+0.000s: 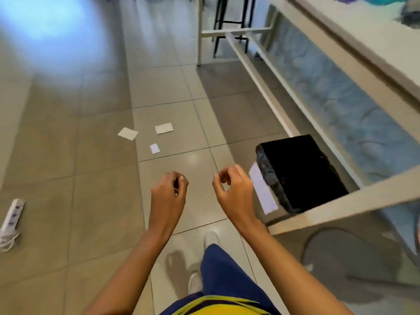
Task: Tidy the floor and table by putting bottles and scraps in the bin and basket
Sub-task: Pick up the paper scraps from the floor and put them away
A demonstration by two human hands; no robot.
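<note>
Floor [91, 155], grey tile, carries every item below. Power strip [12, 215], white, with cord, at the far left of the visible floor; not a task item by the look of it. Paper scraps, three, white, flat on the tiles: one rectangular [128, 133], one rectangular [164, 128] just right of it, one smaller [155, 148] nearer the person. Left hand [169, 189], fingers loosely curled, nothing visibly held. Right hand [235, 189], the same, thumb and fingers apart, nothing held. Key relation: the scraps lie ahead of both hands and slightly leftward, well apart from them and lower; the small scrap is the closest, and the left hand is the nearer to all three. The long sides of the two larger scraps run roughly across the view. Paper sheet [263, 192], white, touching the bin's left wall, just right of the right hand. Bin [268, 169], black liner, mouth open upward, on the floor beneath the table's near edge. Table [341, 37], pale top and frame, far right. Labels and writing: none readable; motion blur throughout.
</note>
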